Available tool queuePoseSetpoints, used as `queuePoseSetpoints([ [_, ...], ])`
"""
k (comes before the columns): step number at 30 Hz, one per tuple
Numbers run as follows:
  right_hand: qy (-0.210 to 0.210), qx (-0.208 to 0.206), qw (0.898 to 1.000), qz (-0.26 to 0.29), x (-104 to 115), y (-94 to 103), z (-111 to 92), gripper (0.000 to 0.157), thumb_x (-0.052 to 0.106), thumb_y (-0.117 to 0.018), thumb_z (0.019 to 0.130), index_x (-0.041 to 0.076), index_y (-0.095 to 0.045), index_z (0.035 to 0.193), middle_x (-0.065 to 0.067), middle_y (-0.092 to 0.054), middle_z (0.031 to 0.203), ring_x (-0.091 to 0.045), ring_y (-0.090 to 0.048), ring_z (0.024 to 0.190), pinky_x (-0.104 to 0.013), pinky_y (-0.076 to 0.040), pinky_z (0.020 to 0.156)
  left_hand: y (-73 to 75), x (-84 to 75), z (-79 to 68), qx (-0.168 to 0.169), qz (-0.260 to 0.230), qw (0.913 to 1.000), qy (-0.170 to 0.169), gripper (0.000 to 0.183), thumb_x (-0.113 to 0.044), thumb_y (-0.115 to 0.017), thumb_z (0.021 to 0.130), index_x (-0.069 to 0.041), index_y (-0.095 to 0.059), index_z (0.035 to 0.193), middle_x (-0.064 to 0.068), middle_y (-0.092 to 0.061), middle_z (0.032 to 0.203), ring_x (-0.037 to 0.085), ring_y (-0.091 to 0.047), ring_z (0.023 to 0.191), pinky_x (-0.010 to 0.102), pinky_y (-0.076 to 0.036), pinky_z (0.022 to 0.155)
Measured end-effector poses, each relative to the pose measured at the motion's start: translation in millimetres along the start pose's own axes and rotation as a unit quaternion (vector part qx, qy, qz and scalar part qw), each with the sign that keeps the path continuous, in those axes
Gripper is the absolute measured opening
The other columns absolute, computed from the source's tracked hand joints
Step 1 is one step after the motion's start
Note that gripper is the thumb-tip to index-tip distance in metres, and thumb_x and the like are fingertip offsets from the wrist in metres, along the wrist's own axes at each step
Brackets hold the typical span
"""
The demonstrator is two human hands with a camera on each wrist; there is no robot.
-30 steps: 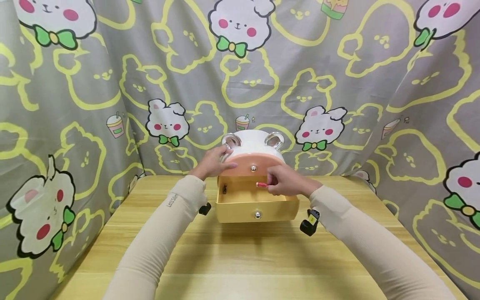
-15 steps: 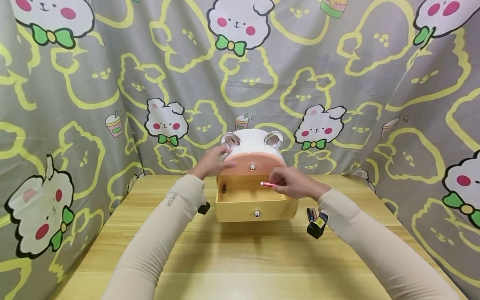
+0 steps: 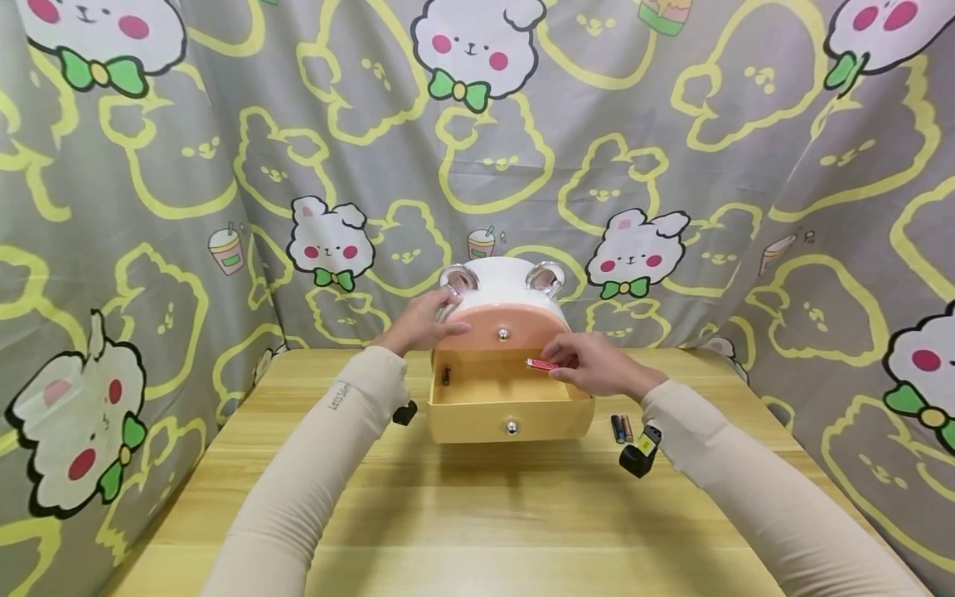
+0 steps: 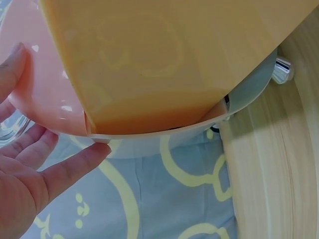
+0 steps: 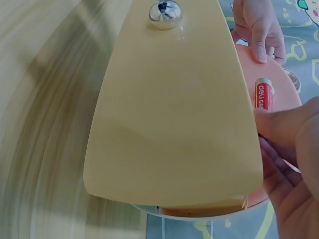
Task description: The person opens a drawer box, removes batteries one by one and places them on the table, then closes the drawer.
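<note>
Head view: beyond both hands hangs a grey patterned curtain [image 3: 500,141], and beneath them spreads a wooden table [image 3: 462,514]. Between the hands stands a white cabinet [image 3: 501,278], its yellow drawer [image 3: 470,423] pulled out below the right hand's grip and its peach front [image 3: 539,322] closed just beyond. The left hand [image 3: 421,323] holds the cabinet's left edge, thumb laid on the peach front and fingers reaching the shell. With the drawer this far out, pressure on its lip could tip the cabinet towards the person, more so if that steadying hold slackened. The right hand [image 3: 597,365], with a black wrist device [image 3: 640,458] nearer the person, pinches a red battery [image 3: 540,364] by one end between thumb and fingertips; the free end points left, over the drawer and near the peach front, and nothing else seems to bear it. That short purchase looks the weakest point: the round case could swivel or slip if the fingers loosen or the free end taps the peach front, and would probably drop into the drawer and roll. To the right of the grip and nearer the person, two loose batteries [image 3: 617,429] lie on the table just beside the wrist device; a careless forearm sweep could scatter them. Left of the grip, by the drawer's left wall, sits a small dark item [image 3: 446,375], too small to identify.
</note>
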State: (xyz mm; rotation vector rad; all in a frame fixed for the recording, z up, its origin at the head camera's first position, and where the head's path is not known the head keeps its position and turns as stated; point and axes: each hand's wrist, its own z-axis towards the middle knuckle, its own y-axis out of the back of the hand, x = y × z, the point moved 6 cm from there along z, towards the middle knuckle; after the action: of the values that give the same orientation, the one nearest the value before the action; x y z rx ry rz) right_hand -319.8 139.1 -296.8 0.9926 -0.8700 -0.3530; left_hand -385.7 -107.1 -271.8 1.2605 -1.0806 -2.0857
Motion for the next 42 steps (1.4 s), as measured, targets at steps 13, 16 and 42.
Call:
queuePoseSetpoints([
  [13,-0.044,-0.044,0.998,0.022,-15,13.1,-12,0.033,0.0,-0.077,0.08,0.0,-0.066,0.111,-0.002,-0.07,0.088,-0.015,-0.065,0.077,-0.033,-0.054,0.07,-1.0,2.0,2.5,-0.009,0.008,0.9999,-0.003,0.043,-0.029,-0.078,0.084,-0.007,-0.058,0.115,0.014,-0.058,0.124,0.029,-0.052,0.11,0.045,-0.041,0.096],
  [16,-0.052,-0.055,0.997,0.019,-20,17.2,-17,0.032,0.0,-0.076,0.081,0.0,-0.066,0.111,-0.002,-0.069,0.087,-0.016,-0.063,0.075,-0.033,-0.053,0.069,-0.6,1.3,3.0,-0.009,0.01,0.9999,-0.002,0.044,-0.029,-0.077,0.084,-0.007,-0.058,0.116,0.014,-0.058,0.125,0.029,-0.052,0.11,0.045,-0.041,0.097],
  [42,-0.098,-0.083,0.99,0.061,-59,19.1,-49,0.057,-0.002,-0.056,0.093,0.009,-0.039,0.147,-0.016,-0.065,0.09,-0.016,-0.068,0.07,-0.031,-0.055,0.06,-1.6,0.9,1.8,-0.009,0.014,0.9999,0.001,0.043,-0.03,-0.077,0.084,-0.008,-0.057,0.115,0.014,-0.057,0.125,0.029,-0.051,0.109,0.045,-0.04,0.097],
])
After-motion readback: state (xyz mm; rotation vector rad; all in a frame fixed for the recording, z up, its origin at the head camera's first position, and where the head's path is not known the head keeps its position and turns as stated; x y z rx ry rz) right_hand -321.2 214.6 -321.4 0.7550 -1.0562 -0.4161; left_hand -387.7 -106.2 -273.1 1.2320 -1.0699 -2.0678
